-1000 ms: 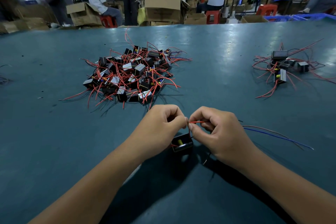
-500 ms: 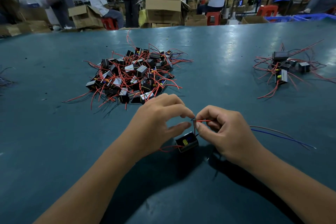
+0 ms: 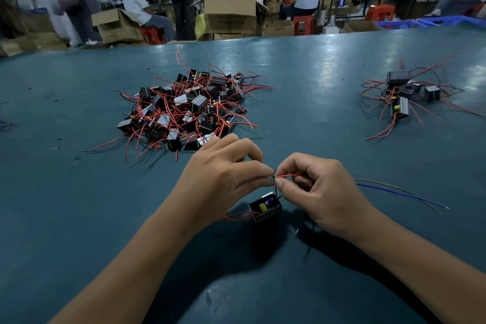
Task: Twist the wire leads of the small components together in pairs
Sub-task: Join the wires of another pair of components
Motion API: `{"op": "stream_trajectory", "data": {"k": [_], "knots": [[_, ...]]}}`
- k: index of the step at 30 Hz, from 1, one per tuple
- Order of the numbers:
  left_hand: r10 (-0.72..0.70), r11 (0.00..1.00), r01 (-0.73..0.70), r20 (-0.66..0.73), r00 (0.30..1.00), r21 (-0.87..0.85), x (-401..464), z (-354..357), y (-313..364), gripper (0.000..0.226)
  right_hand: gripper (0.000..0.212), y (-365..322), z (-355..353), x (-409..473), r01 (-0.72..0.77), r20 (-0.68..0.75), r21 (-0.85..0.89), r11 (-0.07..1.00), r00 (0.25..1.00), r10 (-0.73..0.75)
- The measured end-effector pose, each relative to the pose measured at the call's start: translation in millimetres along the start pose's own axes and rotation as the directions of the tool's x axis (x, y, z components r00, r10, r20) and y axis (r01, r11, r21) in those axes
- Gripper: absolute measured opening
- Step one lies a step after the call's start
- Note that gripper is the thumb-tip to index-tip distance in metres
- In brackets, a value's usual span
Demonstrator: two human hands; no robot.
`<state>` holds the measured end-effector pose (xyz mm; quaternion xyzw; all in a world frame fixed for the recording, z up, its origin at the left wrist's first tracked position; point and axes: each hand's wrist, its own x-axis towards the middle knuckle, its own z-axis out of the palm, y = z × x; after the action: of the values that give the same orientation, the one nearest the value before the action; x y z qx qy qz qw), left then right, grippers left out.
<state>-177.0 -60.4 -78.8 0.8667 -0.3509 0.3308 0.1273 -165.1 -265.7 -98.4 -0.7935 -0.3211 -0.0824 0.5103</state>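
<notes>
From the head view, our left hand (image 3: 223, 179) has closed back in since a moment ago, when its fingers had spread; thumb and forefinger now pinch the red lead (image 3: 286, 176) where it meets the right hand (image 3: 315, 192), whose fingertips also pinch that wire. The small component (image 3: 265, 207) has stayed low between our hands, just above the table (image 3: 315, 73). We judge one twist is under way, with the big pile (image 3: 184, 110) waiting and the smaller group (image 3: 402, 95) set apart at right
</notes>
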Motion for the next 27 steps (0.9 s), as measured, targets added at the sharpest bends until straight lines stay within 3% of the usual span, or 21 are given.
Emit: {"op": "stream_trajectory", "data": {"k": [20,23,27], "knots": [[-0.076,0.976,0.088,0.064,0.995,-0.197,-2,6,0,0.013,0.005,4,1,-1,-0.018,0.029,0.035,0.999,0.999,0.017],[-0.188,0.908,0.241,0.181,0.965,-0.343,-2,6,4,0.015,0.009,3,1,-1,0.024,0.033,0.0,1.0,0.999,-0.024],[-0.339,0.712,0.476,0.342,0.877,-0.516,-2,4,10,0.019,0.003,1,1,-2,0.048,0.01,-0.045,0.998,0.999,-0.047]]}}
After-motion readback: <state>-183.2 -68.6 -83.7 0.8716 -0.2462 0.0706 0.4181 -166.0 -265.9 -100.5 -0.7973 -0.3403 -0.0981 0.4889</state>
